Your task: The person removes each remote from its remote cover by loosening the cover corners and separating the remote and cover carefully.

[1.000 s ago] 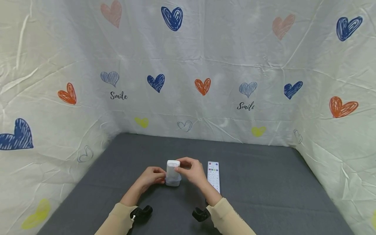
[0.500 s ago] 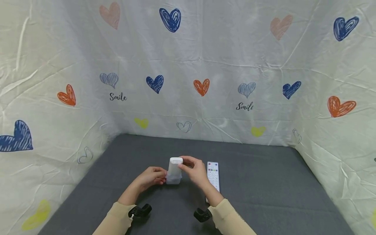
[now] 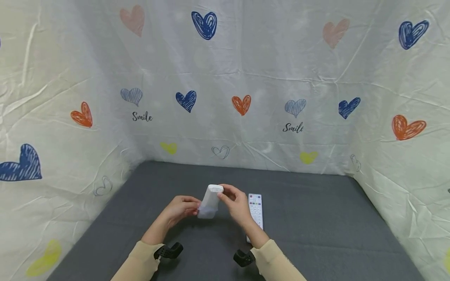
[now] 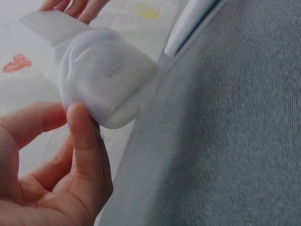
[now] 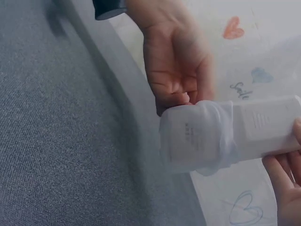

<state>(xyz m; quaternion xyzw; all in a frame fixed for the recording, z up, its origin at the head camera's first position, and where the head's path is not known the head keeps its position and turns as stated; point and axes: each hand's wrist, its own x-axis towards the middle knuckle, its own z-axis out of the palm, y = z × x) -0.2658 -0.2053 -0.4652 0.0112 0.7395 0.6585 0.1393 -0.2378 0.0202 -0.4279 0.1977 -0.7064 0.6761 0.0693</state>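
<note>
A white remote control [image 3: 213, 195], its ridged battery cover showing in the right wrist view, stands tilted between the two hands over the table. A translucent soft sleeve [image 5: 193, 134] wraps its lower end, with a bunched, folded rim. My right hand [image 3: 238, 206] grips the bare upper end between thumb and fingers. On the other side, my left hand [image 3: 179, 210] pinches the sleeve's edge between thumb and index finger. Faint printed marks show through the sleeve [image 4: 108, 70] in the left wrist view.
A second white remote [image 3: 255, 210] with several buttons lies face up on the dark grey table [image 3: 316, 226], partly behind the right forearm. A white curtain [image 3: 263, 86] with printed hearts surrounds the table on the back and sides. Black bands [image 3: 169, 251] sit on both wrists.
The remote has risen and leaned to the right at its top, with my right hand moving up and right along with it. My left hand stays near the sleeve.
</note>
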